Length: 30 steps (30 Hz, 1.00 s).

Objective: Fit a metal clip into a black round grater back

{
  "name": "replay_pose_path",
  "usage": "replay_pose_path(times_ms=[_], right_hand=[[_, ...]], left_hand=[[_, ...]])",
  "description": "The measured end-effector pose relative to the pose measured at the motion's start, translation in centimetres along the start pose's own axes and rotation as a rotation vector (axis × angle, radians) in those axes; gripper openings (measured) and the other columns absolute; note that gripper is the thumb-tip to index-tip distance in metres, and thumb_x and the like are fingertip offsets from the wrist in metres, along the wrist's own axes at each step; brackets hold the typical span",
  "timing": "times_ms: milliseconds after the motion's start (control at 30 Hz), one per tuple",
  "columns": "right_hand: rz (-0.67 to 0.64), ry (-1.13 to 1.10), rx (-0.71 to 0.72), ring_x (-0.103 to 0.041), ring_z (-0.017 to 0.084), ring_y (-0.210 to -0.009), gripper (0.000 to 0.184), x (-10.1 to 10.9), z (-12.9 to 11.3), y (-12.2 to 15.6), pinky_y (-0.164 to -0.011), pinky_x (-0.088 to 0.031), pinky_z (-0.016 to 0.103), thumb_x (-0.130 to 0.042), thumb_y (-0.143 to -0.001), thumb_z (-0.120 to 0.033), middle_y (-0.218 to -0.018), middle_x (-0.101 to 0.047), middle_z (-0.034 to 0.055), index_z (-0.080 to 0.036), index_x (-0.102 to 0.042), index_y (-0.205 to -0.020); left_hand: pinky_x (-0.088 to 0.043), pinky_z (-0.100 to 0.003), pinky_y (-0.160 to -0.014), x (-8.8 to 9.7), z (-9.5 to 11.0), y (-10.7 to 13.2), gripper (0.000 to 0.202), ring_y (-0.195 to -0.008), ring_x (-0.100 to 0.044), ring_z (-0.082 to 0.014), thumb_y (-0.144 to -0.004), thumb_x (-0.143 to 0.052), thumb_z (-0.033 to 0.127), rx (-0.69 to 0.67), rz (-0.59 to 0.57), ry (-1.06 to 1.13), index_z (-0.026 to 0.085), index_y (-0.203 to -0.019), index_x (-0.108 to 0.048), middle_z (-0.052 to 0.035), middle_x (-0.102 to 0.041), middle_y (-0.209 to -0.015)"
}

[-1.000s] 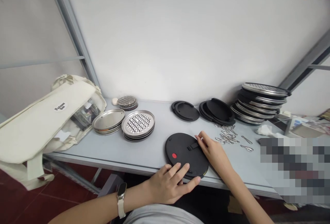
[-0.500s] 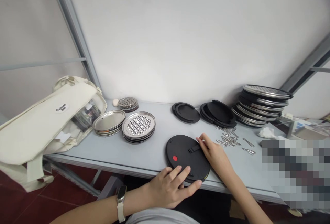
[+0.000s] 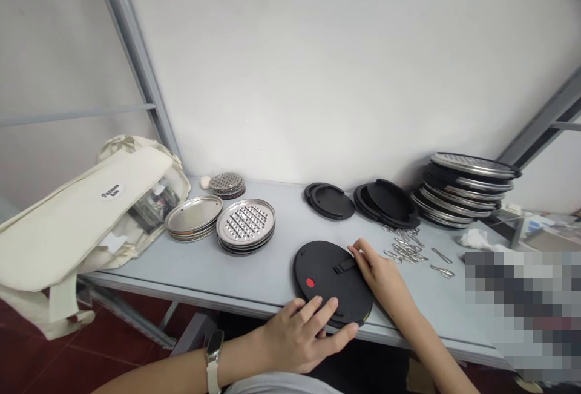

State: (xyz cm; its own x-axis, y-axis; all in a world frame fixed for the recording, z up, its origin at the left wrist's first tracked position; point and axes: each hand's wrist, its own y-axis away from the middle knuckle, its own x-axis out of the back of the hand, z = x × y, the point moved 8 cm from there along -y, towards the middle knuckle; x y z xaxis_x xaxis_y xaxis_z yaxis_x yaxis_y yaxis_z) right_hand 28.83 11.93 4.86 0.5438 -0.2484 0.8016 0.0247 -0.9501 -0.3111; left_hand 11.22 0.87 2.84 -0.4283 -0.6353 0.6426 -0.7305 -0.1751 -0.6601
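A round black plastic grater base (image 3: 329, 282) lies near the front edge of the table, with a red dot (image 3: 310, 282) and a small raised tab (image 3: 344, 265) on its upper face. My left hand (image 3: 299, 333) spreads its fingers over the near rim, with the thumb tucked low and partly hidden. At the far right rim, my right hand (image 3: 374, 270) pinches the edge beside the tab with thumb and fingertips. What lies beneath the base is hidden, apart from a thin yellowish line at its lower edge.
Round metal grater plates (image 3: 246, 223), plain metal discs (image 3: 194, 214) and small graters (image 3: 227, 183) are stacked at left beside a cream bag (image 3: 82, 218). Behind are black discs (image 3: 333, 201) and black bases (image 3: 393, 199). Metal clips (image 3: 406, 249) and a tall grater stack (image 3: 463, 191) stand right.
The view has shifted slightly, so everything sits a little lower and to the right. Both hands keep the same hold on the black base.
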Motion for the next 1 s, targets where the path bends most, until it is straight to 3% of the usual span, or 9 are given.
replay_pose_path(times_ms=[300,500,700,1000], right_hand=[[-0.012,-0.05,-0.001,-0.061,0.021,-0.052,0.024,-0.15,0.06,-0.12,-0.054,-0.042,0.028,-0.033,-0.097,-0.046,-0.059,-0.06,-0.0012,-0.027,-0.042,-0.084],[-0.012,-0.068,0.001,-0.06,0.02,-0.05,0.025,-0.03,-0.08,-0.13,-0.054,-0.042,0.028,-0.032,-0.097,-0.046,-0.058,-0.058,-0.0019,-0.027,-0.042,-0.083],[-0.021,-0.084,-0.008,-0.061,0.021,-0.052,0.026,-0.07,-0.05,-0.15,-0.054,-0.042,0.027,-0.032,-0.097,-0.046,-0.059,-0.059,-0.0018,-0.027,-0.042,-0.084],[0.007,-0.096,0.029,-0.062,0.021,-0.052,0.024,0.02,-0.15,-0.19,-0.054,-0.043,0.028,-0.034,-0.097,-0.045,-0.059,-0.061,-0.0009,-0.027,-0.044,-0.084]], left_hand=[[-0.041,-0.029,-0.088,0.49,-0.09,-0.36,0.055,-0.115,-0.048,-0.0223,-0.086,-0.063,0.03,0.005,0.047,-0.021,0.032,-0.139,-0.05,-0.0073,-0.054,-0.136],[-0.041,-0.029,-0.088,0.29,-0.01,-0.28,0.054,-0.115,-0.048,-0.0229,-0.089,-0.062,0.039,-0.007,0.022,-0.049,0.033,-0.14,-0.049,-0.0074,-0.052,-0.138],[-0.041,-0.029,-0.089,0.6,-0.06,-0.32,0.053,-0.114,-0.049,-0.0216,-0.088,-0.063,0.031,0.001,0.07,-0.015,0.032,-0.139,-0.051,-0.0081,-0.054,-0.136],[-0.041,-0.029,-0.09,-0.01,0.07,0.13,0.053,-0.117,-0.048,-0.0226,-0.089,-0.062,0.038,0.007,0.046,-0.02,0.033,-0.141,-0.049,-0.0079,-0.05,-0.141]])
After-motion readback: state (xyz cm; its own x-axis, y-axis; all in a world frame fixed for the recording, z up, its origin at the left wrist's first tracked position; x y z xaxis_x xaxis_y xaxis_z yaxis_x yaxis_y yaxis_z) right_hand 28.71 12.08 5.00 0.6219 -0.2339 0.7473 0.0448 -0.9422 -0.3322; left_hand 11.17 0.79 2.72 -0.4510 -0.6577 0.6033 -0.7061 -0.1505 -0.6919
